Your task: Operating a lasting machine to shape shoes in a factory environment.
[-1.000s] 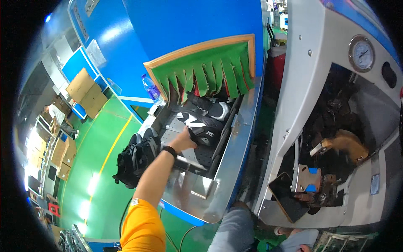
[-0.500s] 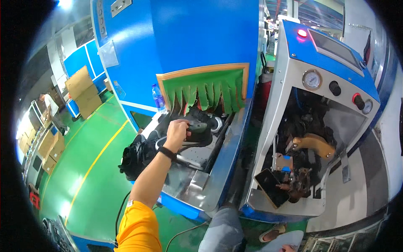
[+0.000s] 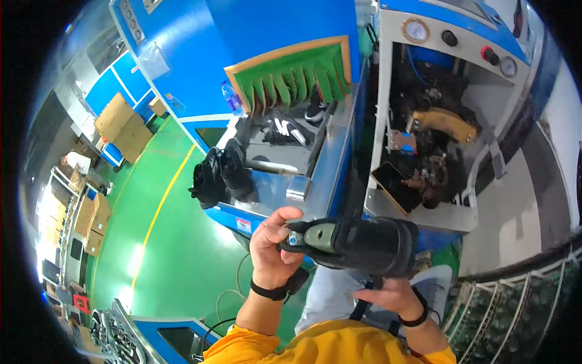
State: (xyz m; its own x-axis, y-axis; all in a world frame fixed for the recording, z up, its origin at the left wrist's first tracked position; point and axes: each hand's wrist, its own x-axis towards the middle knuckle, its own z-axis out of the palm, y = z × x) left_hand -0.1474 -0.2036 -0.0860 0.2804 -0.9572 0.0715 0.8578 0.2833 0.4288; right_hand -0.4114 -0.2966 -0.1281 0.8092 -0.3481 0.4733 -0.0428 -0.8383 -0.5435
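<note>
In front of my body I hold a black shoe [image 3: 379, 242] lying sideways, its toe pointing right. An olive-green shoe last [image 3: 320, 235] shows in its opening. My left hand [image 3: 273, 246] is closed round the heel end, thumb and fingers gripping the collar and last. My right hand [image 3: 394, 296] is just below the toe, thumb stretched out to the left; its other fingers are partly hidden against the shoe. Further off, a pair of black shoes [image 3: 233, 170] stands on the machine's left ledge, and a black shoe with white stripes [image 3: 285, 130] lies on the conveyor.
A green strip curtain [image 3: 285, 79] hangs in the blue machine's wood-framed opening. On the right stands a machine with gauges [image 3: 416, 30] and a phone [image 3: 397, 187] on its ledge. A wire rack [image 3: 515, 303] is at lower right. A bottle [image 3: 230, 97] stands by the curtain.
My left hand has brought the shoe with the green last from the conveyor back toward my body. My right hand has risen to the toe. The view has tilted down.
</note>
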